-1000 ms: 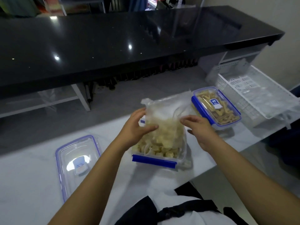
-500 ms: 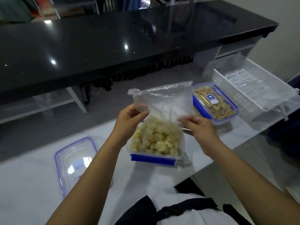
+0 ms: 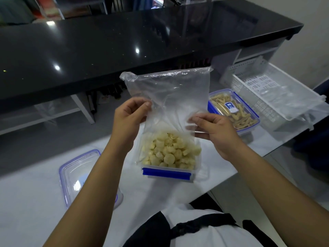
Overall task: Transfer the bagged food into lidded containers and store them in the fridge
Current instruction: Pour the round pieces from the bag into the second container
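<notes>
Your left hand pinches the left side of the clear plastic bag, thumb curled against the film, and your right hand pinches its right side. You hold the bag upright over the open container with the blue clip, which sits on the white counter near you; pale round food pieces fill the container, with the bag's lower part around them. The loose lid lies to the left. A closed container of yellow strips stands to the right, beside a white basket
</notes>
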